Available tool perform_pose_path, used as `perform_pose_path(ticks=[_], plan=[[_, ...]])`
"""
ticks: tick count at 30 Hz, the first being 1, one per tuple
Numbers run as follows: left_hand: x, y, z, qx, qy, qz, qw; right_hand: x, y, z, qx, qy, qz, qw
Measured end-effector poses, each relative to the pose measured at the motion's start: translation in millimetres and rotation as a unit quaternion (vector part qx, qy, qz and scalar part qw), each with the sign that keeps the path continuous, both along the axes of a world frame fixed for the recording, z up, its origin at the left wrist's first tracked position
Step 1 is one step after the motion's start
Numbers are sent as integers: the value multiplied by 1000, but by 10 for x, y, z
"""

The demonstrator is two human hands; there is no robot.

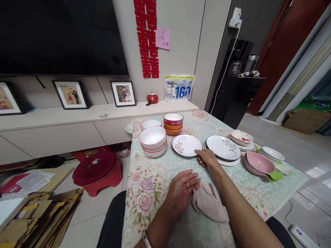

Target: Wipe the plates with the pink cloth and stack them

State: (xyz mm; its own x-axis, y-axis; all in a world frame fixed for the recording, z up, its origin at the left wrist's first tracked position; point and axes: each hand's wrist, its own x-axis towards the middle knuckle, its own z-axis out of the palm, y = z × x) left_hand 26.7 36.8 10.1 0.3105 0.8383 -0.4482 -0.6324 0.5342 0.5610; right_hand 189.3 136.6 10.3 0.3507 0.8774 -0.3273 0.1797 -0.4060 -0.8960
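My right hand (207, 158) reaches forward and its fingers pinch the near rim of a white plate with a dark edge and flower print (186, 144). My left hand (181, 191) lies open on the flowered tablecloth (144, 193), fingers stretched toward a pinkish cloth (209, 203) that sits under my right forearm and touches my fingertips. To the right of the plate is a stack of similar dark-rimmed plates (223, 148).
Stacked white bowls with red rims (153, 139), red and orange bowls (173, 123), small dishes (241, 137), pink and green dishes (260, 164) and white dishes (272, 154) stand on the table. A low cabinet (64, 127) and a red stool (94, 168) are at left.
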Motion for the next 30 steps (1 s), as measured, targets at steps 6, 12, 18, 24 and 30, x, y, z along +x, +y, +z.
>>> perform_pose_path(ticks=[6, 12, 18, 24, 30], plan=[[-14, -6, 6, 3, -8, 3, 1000, -11, -165, -21, 44, 142, -22, 989], [-56, 64, 3, -17, -61, 45, 997, 1, -397, -39, 102, 226, 0, 969], [-51, 89, 59, 23, -113, 109, 987, 74, -721, -67, 91, 242, 72, 963], [-91, 5, 23, -12, -20, 167, 986, 297, -944, 18, 79, 169, 282, 941], [-176, -12, 17, -8, 16, 191, 981, 331, -1120, 260, 125, -58, 467, 873]])
